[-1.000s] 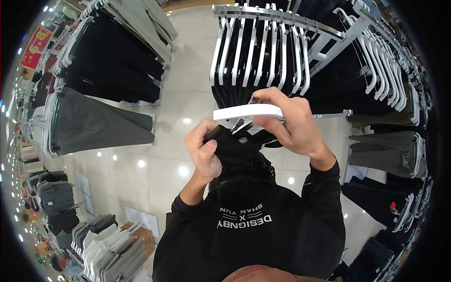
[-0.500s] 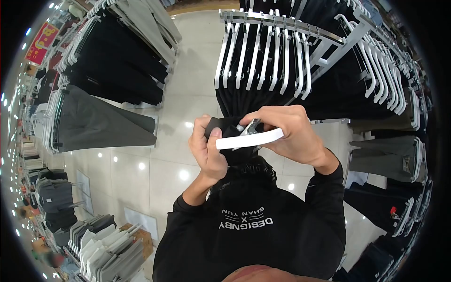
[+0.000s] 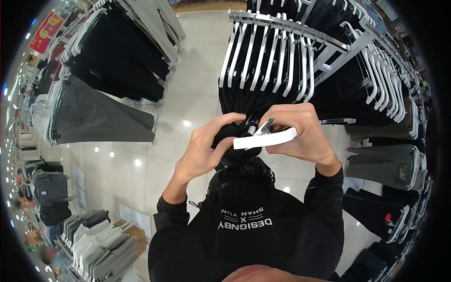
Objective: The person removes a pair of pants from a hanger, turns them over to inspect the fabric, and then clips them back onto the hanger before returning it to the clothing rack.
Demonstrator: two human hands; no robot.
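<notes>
My right hand (image 3: 303, 134) grips a white clip hanger (image 3: 265, 138) with a metal clip (image 3: 264, 127) at chest height. A black garment (image 3: 239, 150) hangs bunched below the hanger. My left hand (image 3: 206, 150) cups the garment's top edge, fingers stretched toward the clip and thumb pressing the cloth. Both hands are just in front of a rack of black garments on white hangers (image 3: 268, 56).
Racks of black and grey trousers (image 3: 94, 113) stand at the left across a glossy tiled aisle (image 3: 141, 164). More dark garments on white hangers (image 3: 385, 80) line the right side. Folded grey and white clothes (image 3: 98, 244) hang at the lower left.
The hanger dropped from face height to chest height and tilted. My left hand loosened from a fist on the garment to extended fingers reaching toward the clip.
</notes>
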